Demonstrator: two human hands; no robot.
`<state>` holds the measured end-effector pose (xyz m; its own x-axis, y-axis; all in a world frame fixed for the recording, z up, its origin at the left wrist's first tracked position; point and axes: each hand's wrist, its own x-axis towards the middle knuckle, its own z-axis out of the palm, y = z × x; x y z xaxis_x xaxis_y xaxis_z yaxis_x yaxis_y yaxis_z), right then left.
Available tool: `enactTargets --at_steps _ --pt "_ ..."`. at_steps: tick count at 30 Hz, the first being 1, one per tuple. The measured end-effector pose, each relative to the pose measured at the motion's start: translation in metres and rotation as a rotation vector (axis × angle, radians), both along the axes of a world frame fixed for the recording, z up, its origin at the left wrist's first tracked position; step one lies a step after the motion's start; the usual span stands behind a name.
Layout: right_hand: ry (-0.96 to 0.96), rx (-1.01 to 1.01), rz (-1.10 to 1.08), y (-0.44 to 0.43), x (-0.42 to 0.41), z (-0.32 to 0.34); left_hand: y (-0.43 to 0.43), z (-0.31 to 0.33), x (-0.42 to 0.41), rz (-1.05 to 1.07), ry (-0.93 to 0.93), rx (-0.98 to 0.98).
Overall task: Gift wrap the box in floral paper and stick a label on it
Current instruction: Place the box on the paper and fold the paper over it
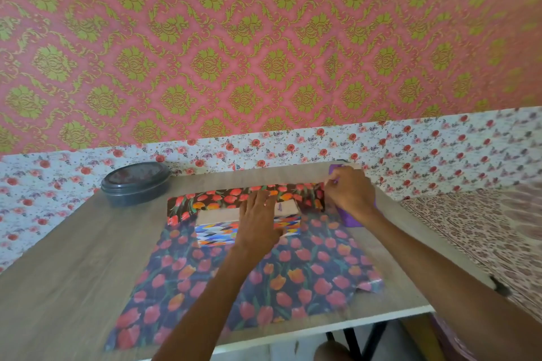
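A box point(217, 230) with a zigzag multicoloured side and a beige top lies on a sheet of dark floral paper point(264, 281) printed with red and orange tulips. The paper's far edge point(223, 198) stands folded up behind the box. My left hand point(258, 221) lies flat over the box's top, fingers straight. My right hand point(347, 193) is at the paper's far right corner with fingers curled, pinching something small and purple; what exactly it holds is hard to tell.
A dark round lidded container point(136, 183) sits at the table's back left. A purple object point(350, 218) lies under my right hand. The wooden table point(73, 258) ends at a white front edge; a patterned bed cover point(484, 231) lies to the right.
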<state>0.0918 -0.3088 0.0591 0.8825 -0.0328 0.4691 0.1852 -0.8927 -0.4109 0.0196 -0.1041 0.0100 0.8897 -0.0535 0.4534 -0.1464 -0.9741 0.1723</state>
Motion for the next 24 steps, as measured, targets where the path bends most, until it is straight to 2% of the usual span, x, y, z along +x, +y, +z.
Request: enactTargets --at_steps 4,7,8,12,15,19,24 --pt "0.009 0.019 -0.164 -0.055 0.01 -0.002 -0.045 0.016 0.013 -0.178 0.042 -0.138" --pt "0.196 0.085 -0.19 -0.084 0.023 -0.008 -0.086 0.023 0.026 -0.294 0.08 -0.277" --pt "0.294 0.161 -0.157 -0.09 0.027 -0.008 -0.101 0.025 0.031 -0.303 0.091 -0.313" --pt "0.633 0.698 -0.033 -0.094 0.037 -0.007 -0.138 0.028 0.052 -0.305 0.143 -0.42" --pt "0.753 0.848 -0.01 -0.095 0.041 -0.003 -0.151 0.025 0.064 -0.274 0.173 -0.423" --pt "0.839 0.97 -0.065 -0.095 0.056 -0.004 -0.153 0.016 0.081 -0.223 0.178 -0.493" --pt "0.799 1.115 -0.061 -0.091 0.049 0.002 -0.149 0.014 0.086 -0.258 0.177 -0.59"
